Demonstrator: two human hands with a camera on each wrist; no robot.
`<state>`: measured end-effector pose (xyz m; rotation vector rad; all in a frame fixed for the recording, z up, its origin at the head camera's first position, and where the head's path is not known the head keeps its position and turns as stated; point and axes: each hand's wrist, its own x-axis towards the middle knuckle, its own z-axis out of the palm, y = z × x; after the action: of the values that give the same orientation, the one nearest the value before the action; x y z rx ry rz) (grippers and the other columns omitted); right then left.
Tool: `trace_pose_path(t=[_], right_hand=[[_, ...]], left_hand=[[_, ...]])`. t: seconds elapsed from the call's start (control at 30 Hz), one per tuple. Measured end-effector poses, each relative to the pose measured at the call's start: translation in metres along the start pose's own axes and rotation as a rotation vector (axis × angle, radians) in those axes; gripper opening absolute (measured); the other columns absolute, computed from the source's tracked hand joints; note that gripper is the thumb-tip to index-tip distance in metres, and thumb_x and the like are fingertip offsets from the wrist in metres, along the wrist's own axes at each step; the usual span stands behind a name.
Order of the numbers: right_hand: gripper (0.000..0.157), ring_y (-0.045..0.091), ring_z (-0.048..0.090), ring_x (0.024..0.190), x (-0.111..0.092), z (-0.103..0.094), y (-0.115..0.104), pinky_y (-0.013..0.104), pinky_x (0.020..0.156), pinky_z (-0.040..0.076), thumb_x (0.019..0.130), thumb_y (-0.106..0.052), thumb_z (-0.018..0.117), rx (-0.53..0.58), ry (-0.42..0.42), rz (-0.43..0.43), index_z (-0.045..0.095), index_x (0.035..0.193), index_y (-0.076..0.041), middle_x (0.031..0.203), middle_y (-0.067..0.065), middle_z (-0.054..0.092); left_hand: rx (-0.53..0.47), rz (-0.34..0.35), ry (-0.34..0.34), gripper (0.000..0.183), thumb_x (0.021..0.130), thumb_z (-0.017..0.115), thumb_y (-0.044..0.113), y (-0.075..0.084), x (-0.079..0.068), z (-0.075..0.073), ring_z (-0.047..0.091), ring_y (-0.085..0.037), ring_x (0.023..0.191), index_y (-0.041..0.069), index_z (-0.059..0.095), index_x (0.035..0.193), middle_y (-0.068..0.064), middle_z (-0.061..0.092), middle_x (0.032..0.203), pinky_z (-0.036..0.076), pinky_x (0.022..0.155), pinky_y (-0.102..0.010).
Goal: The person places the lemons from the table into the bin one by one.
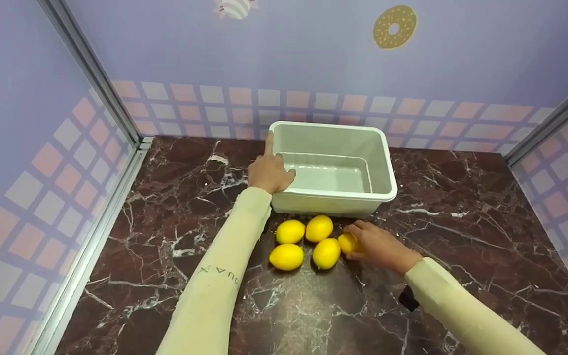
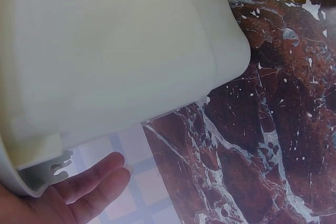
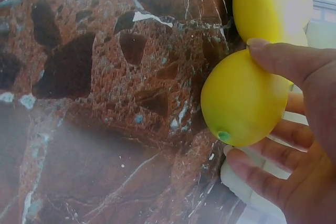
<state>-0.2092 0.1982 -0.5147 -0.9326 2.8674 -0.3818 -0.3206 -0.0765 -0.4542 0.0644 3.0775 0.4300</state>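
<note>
On the marbled counter [image 1: 294, 315], two near lemons [image 1: 286, 257]; just right of these, a gripped lemon [image 1: 349, 243] between thumb and fingers of the right hand [image 1: 382, 246], with grip closed only to the fruit's width. Beyond, two far lemons [image 1: 319, 228]. Farthest, the pale container [image 1: 323, 203], its left rim held by the left hand [image 1: 270, 173], thumb inside. Apparently an early stage: one fruit in grasp, none inside, all five outside.

Premises: a partitioned booth; wider setting undetermined. Lilac wall panels [image 1: 308, 44] with pink-and-white squares [image 1: 297, 99] and a tan doughnut motif [image 1: 381, 30], joined by silver metal corner strips [image 1: 92, 69], enclose a dark-red marble-patterned tabletop [image 1: 486, 236] on three sides.
</note>
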Motion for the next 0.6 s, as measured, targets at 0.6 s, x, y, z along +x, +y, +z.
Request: trace_pose_path(t=[0.6], right_hand=[[0.049,0.019,0.058,0.085,0.0005,-0.0003,-0.0005,0.038,0.076,0.052,0.077,-0.026,0.08,0.058,-0.043,-0.006,0.06,0.118,-0.009,0.105,0.01,0.06]], left_hand=[[-0.034,0.011,0.025,0.056,0.088,0.055,0.046,-0.0022,0.0004,0.0014,0.062,-0.035,0.094,0.006,0.064,0.126,-0.001,-0.003,0.165,0.054,0.072,-0.049]])
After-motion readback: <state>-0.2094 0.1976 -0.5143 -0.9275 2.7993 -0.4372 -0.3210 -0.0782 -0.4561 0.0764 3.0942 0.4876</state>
